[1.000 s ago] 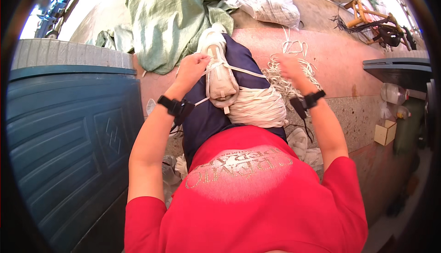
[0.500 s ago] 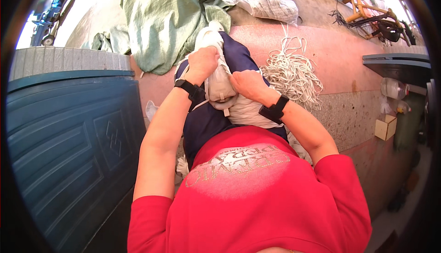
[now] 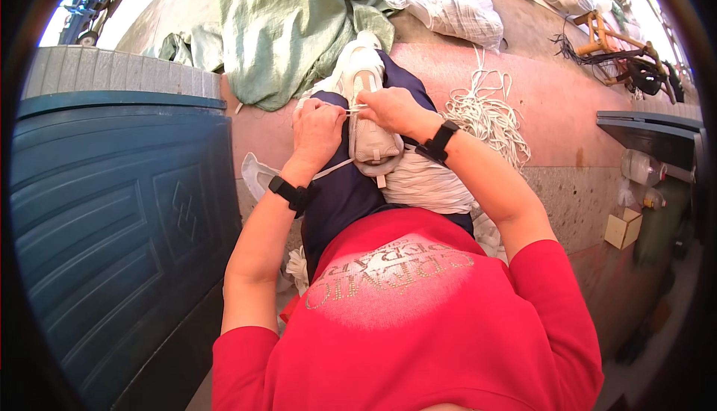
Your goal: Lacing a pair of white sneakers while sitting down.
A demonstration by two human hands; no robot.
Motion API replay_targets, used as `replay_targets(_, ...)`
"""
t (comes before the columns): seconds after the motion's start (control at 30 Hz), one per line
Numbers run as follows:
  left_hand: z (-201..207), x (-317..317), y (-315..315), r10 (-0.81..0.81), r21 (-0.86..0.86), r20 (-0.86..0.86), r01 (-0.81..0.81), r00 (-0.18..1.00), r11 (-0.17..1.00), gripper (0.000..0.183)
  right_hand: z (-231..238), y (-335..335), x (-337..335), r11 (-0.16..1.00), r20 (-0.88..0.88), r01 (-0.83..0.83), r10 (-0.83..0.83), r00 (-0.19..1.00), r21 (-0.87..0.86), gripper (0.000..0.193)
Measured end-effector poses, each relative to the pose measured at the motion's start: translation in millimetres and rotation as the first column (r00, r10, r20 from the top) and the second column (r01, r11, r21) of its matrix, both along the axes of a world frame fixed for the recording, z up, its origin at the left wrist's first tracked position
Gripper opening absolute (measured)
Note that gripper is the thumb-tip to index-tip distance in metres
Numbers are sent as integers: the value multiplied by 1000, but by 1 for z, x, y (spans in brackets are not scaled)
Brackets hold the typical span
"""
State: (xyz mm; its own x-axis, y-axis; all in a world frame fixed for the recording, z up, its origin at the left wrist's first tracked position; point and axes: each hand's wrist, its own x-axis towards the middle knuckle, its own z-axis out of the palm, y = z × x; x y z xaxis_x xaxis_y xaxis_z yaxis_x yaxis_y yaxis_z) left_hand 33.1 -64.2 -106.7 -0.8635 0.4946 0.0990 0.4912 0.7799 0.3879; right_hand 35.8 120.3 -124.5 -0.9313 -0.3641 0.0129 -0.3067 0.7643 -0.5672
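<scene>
On my lap lies a pale beige shoe (image 3: 377,146), its heel with a small pull tab toward me. A thin white shoelace (image 3: 354,110) runs between my two hands above the shoe's opening. My left hand (image 3: 319,129) pinches it just left of the shoe. From the right, my right hand (image 3: 392,111) is closed on the lace over the shoe, its fingertips close to the left hand's. A bundle of white laces (image 3: 426,179) rests against my right thigh. Toward the shoe's far end lies more whitish material (image 3: 362,56), which I cannot make out clearly.
Loose white laces (image 3: 489,116) lie heaped on the floor to the right. Ahead are a green tarp (image 3: 280,30) and a stuffed white sack (image 3: 448,4). A blue panelled door (image 3: 127,224) stands at left; a small box (image 3: 623,228) and plastic bottles (image 3: 641,166) are at right.
My left hand has moved left off the shoe and a little nearer to me. My right hand has moved up and over the shoe, and the lace now stretches between both hands.
</scene>
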Motion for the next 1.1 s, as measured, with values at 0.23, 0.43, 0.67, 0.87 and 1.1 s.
replay_targets(0.23, -15, -13, 12, 32, -55, -127, -39, 991, 998, 10, -14, -8, -6, 967, 188, 251, -240, 952, -37, 26)
replay_targets(0.43, -14, -22, 18, -60, -283, -100, 30, 993, 959, 11, -24, -3, -7, 938, 285, 314, -264, 921, -149, 27)
replay_targets(0.67, -23, -23, 22, 86, -49, -44, -88, 995, 995, 12, -24, -1, 2, 848, 326, 458, -368, 871, -267, 27)
replay_targets(0.87, -11, -10, 17, 39, -120, 18, -36, 999, 992, 22, -8, -3, 24, 849, 341, 402, -286, 896, -343, 24)
replay_targets(1.1, -3, -31, 20, 1, -289, 346, 106, 938, 951, 21, -3, -28, 17, 955, 191, 296, -288, 938, -16, 20)
